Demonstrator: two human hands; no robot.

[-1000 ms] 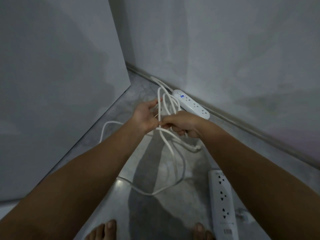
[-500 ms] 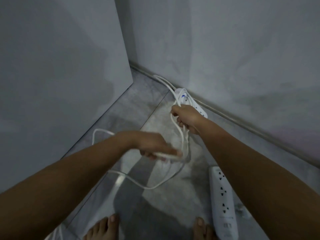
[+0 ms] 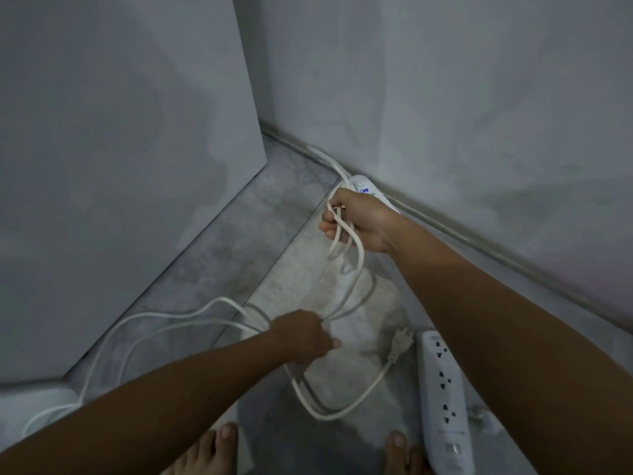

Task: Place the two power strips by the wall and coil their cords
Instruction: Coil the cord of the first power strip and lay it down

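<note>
- The right hand [image 3: 359, 219] is up at about one o'clock, close to the wall [image 3: 462, 97], its fingers [image 3: 330, 223] curled tight round a small bunch of loops of the white cord [image 3: 356, 286].
- Just behind that hand, a power strip [image 3: 364, 186] lies on the floor [image 3: 239, 234] along the base of the wall, a small blue light showing on its top; most of it is hidden by the hand and wrist.
- From the held loops the cord hangs down and runs toward six o'clock to the left hand [image 3: 305, 337].
- The left hand sits low near the middle, palm down, fingers closed round the cord strands passing under it.
- From there the cord trails off in long loose bends toward eight o'clock, along the foot of the grey panel [image 3: 120, 166].
- Another loop swings round below the left hand and ends in a plug [image 3: 400, 344] lying on the floor.
- A second power strip [image 3: 445, 399] lies flat at about five o'clock, sockets up, just right of the plug and well apart from the wall.
- Bare toes [image 3: 226, 437] show at the bottom edge.
</note>
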